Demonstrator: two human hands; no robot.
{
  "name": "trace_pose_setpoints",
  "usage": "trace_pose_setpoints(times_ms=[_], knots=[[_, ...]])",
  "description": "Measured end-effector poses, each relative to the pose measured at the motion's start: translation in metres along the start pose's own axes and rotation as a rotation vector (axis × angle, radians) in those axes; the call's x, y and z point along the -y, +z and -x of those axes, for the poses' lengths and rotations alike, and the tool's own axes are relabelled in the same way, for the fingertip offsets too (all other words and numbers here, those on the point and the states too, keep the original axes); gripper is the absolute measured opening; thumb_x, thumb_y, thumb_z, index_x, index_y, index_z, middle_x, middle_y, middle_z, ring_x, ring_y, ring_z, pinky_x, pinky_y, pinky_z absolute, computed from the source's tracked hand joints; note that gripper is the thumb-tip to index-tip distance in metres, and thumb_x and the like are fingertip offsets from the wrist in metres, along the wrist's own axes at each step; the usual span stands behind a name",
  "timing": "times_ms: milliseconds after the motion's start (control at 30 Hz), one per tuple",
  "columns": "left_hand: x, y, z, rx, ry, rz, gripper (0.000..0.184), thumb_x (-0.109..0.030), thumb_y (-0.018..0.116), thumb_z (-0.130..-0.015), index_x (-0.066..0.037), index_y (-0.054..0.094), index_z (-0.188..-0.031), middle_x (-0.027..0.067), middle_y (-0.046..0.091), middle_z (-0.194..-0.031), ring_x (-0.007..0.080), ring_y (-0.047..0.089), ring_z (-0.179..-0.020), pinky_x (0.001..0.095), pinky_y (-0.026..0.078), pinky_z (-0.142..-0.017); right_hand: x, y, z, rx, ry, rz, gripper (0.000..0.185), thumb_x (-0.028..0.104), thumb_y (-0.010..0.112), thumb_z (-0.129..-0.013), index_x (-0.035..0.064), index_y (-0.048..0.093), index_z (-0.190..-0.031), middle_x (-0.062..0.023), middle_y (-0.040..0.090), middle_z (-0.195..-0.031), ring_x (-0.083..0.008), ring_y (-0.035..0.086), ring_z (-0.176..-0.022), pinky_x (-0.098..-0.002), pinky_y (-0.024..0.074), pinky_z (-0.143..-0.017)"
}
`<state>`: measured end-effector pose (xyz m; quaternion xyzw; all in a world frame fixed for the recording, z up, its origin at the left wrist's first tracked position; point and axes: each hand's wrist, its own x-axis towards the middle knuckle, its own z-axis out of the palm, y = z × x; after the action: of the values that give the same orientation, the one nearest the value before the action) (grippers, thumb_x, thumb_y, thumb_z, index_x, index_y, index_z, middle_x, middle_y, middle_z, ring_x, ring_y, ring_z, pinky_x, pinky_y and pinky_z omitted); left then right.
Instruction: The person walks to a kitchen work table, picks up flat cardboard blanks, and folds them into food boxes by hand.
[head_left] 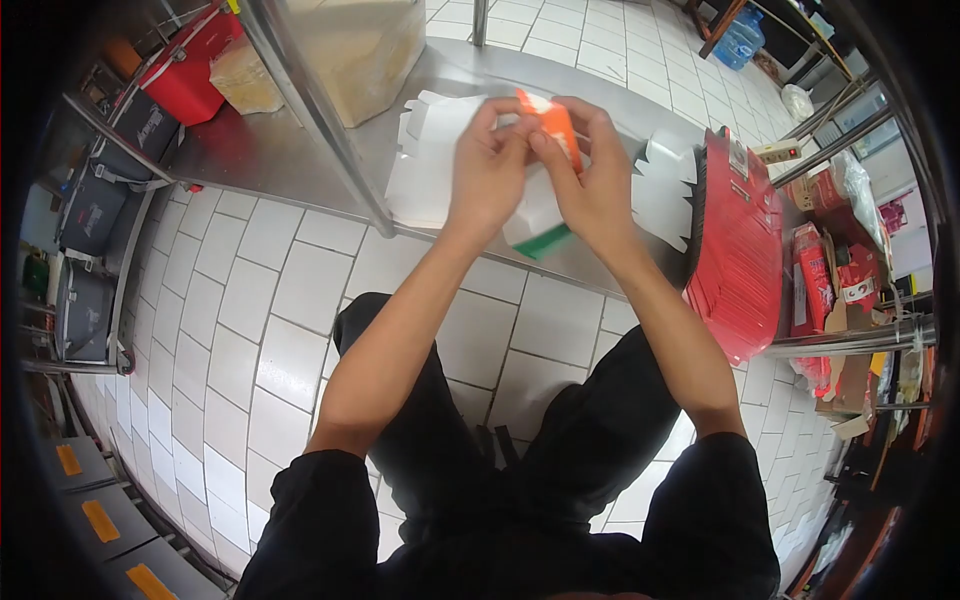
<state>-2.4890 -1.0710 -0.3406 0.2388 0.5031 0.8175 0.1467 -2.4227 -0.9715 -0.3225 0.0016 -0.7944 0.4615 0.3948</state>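
Note:
Both hands are raised over a metal shelf. My left hand [490, 170] and my right hand [592, 178] pinch a small folded orange-and-white card piece [558, 122] between their fingertips. Its exact kind is not clear. Below the hands lies a white card piece with a green band [543, 242], partly covered by my right hand. Flat white die-cut card blanks [425, 165] are stacked left of my left hand. More white blanks with notched edges [662, 190] lie to the right of my right hand.
On the metal shelf [290, 160], a stack of flattened red cartons [738, 250] stands at the right. A shelf post [325, 120] rises at the left, before a large yellowish wrapped block [365, 60]. Grey crates [95, 215] line the far left, above white floor tiles.

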Motion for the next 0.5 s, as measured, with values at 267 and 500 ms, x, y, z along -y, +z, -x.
trace_pose_setpoints(times_ms=[267, 500], knots=[[-0.020, -0.014, -0.005, -0.176, 0.247, -0.707, 0.028, -0.028, 0.060, -0.094, -0.003, 0.063, -0.107, 0.0079, 0.066, -0.093, 0.0149, 0.062, -0.080, 0.0277, 0.049, -0.069, -0.032, -0.034, -0.016, -0.103, 0.352, 0.116, 0.026, 0.026, 0.061, -0.092, 0.0001, 0.059, -0.098, -0.0067, 0.059, -0.072, -0.0137, 0.054, -0.063, -0.0281, 0.0445, -0.058], [-0.020, -0.017, -0.009, 0.080, -0.134, -0.203, 0.028, -0.026, 0.069, -0.087, -0.004, 0.065, -0.102, 0.0042, 0.061, -0.080, 0.0114, 0.056, -0.072, 0.0262, 0.047, -0.064, -0.011, -0.050, -0.029, -0.263, 0.547, 0.134, 0.033, 0.033, 0.063, -0.092, 0.0022, 0.062, -0.080, -0.0008, 0.050, -0.059, -0.0089, 0.046, -0.050, -0.0286, 0.0382, -0.045]])
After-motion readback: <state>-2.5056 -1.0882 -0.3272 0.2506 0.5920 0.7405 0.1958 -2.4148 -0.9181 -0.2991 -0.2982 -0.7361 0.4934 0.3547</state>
